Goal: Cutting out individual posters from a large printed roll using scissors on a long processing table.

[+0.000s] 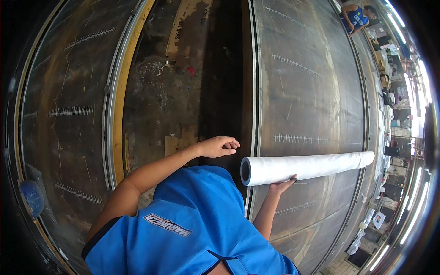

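Note:
A long white roll [305,167], wound on a dark hollow core, lies crosswise over the grey table on the right. Its open end faces me and juts slightly past the table's near edge. Under the roll, close to that end, my right hand [282,184] grips it from below, with part of the fingers hidden behind it. At those fingers is a small dark thing with a thin line, too small to name. My left hand [219,146] hovers over the gap, left of the roll's end and apart from it. Its fingers are loosely bent, with nothing visible in them.
Long grey tables [302,105] with metal edge rails run along both sides of a dark aisle. Flattened cardboard [185,27] and scraps lie on its floor. Another person [355,19] is at the far right. A blue object [32,198] sits at the left table's outer edge.

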A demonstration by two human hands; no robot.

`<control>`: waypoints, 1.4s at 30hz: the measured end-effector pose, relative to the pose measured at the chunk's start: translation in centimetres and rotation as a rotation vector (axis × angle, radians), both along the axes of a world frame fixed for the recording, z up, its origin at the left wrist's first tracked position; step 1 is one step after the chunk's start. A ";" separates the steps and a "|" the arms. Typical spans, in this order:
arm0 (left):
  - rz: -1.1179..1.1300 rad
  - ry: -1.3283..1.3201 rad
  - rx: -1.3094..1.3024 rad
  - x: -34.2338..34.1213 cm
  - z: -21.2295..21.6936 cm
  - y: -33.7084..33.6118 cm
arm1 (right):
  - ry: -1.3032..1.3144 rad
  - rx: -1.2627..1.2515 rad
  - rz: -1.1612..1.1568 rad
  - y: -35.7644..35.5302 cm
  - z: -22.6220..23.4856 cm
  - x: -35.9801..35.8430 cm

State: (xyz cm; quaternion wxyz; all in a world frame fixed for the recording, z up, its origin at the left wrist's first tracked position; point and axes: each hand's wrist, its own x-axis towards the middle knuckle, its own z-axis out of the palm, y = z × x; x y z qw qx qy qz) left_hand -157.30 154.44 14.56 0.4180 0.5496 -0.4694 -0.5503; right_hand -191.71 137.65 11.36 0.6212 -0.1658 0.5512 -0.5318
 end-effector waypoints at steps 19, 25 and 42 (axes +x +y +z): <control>-0.281 -0.250 -0.222 28.1 4.9 -27.3 | -0.027 -0.019 -0.063 -19.9 -1.2 34.1; -0.284 -0.574 -0.350 33.5 3.1 -32.7 | -0.047 -0.066 -0.035 -27.1 -2.0 45.2; -0.525 -0.612 -0.447 66.4 2.6 -53.9 | -0.054 -0.094 -0.107 -48.2 -2.4 74.6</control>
